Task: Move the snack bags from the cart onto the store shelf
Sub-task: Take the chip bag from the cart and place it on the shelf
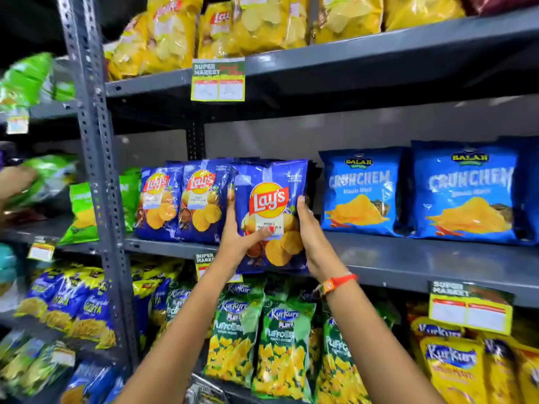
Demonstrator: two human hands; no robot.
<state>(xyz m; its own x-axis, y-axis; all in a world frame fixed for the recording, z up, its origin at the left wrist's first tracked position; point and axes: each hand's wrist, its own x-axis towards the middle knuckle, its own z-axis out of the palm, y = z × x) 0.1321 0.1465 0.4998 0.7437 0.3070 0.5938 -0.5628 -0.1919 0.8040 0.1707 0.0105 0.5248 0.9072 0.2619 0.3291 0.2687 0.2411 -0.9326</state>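
Observation:
I hold a blue Lay's snack bag (269,199) upright at the front edge of the grey middle shelf (408,258). My left hand (237,233) grips its left side with the thumb across the front. My right hand (310,228) presses its right edge; an orange band sits on that wrist. The bag's bottom hangs slightly below the shelf lip. Two matching blue Lay's bags (180,202) stand on the shelf just left of it. The cart shows only as a bit of wire (204,389) at the bottom edge.
Blue Balaji Crunchem bags (417,191) stand on the same shelf to the right, with a gap between. Yellow Lay's bags (233,27) fill the shelf above, green Kurkure bags (262,339) the shelf below. A grey upright post (96,170) stands at left. Another person's hand (14,179) shows at far left.

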